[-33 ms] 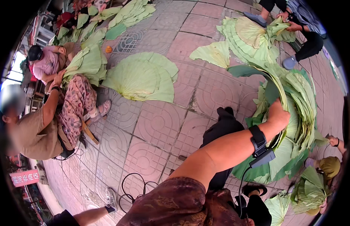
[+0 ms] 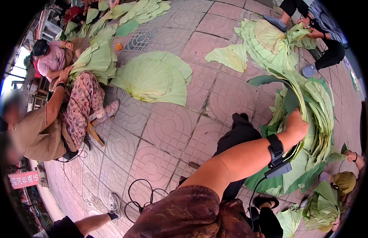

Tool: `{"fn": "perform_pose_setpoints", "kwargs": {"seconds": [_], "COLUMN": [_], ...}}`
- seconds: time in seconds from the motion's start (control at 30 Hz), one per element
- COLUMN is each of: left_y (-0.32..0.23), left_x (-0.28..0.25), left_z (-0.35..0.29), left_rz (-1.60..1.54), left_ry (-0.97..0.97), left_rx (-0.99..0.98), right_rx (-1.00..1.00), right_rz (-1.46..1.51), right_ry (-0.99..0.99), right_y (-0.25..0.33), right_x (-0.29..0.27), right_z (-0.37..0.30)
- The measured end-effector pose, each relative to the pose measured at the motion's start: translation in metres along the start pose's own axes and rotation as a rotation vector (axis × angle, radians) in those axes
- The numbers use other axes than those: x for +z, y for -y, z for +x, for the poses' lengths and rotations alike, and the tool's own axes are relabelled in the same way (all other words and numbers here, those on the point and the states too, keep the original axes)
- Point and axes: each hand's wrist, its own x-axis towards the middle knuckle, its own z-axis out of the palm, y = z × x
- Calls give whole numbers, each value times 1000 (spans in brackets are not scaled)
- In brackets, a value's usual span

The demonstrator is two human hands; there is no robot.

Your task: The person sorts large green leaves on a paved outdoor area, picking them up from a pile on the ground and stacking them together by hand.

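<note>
Left hand [image 2: 298, 124] | gripped leaves [image 2: 299, 94] | long axis forward (far end curling left)

1 red sign [image 2: 24, 179], white characters, lower left

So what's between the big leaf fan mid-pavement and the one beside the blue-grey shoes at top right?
The head view shows a smaller pale-green leaf, with only paving between it and the big fan.

Soft, even daylight brightens the paving [image 2: 168, 123], with faint shadows. Glare whitens the background [image 2: 22, 57] at upper left, and blur smears a head [image 2: 12, 109] below it. Green leaves [image 2: 320, 119] at right look fairly sharp. Fisheye distortion bows paving lines near the black rim [image 2: 3, 16].
</note>
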Motion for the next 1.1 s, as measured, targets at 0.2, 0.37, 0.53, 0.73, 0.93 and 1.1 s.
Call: {"fn": "perform_pose_setpoints", "kwargs": {"seconds": [0.2, 0.37, 0.53, 0.73, 0.93, 1.1], "left_y": [-10, -14, -17, -43, -54, -52], "left_x": [-10, -12, -19, -25, -16, -22], "left_z": [-4, -1, 1, 0, 5, 7], "left_rz": [-43, -8, -183, -453, -299, -202], "left_ry": [24, -39, 6, 136, 61, 54], "left_rx": [-130, -91, -103, -167, -142, -159], "right_rx": [161, 260, 383, 517, -200, -903], "right_rz": [-144, -160, -96, -256, -1454, -1146], "right_ry": [-89, -142, -183, 170, 12, -364], "right_y": [-17, -36, -85, -110, 118, 232], "right_x": [-7, -9, -25, 14, -25, -13], "right_z": [9, -10, -57, -126, -48, 80]}}
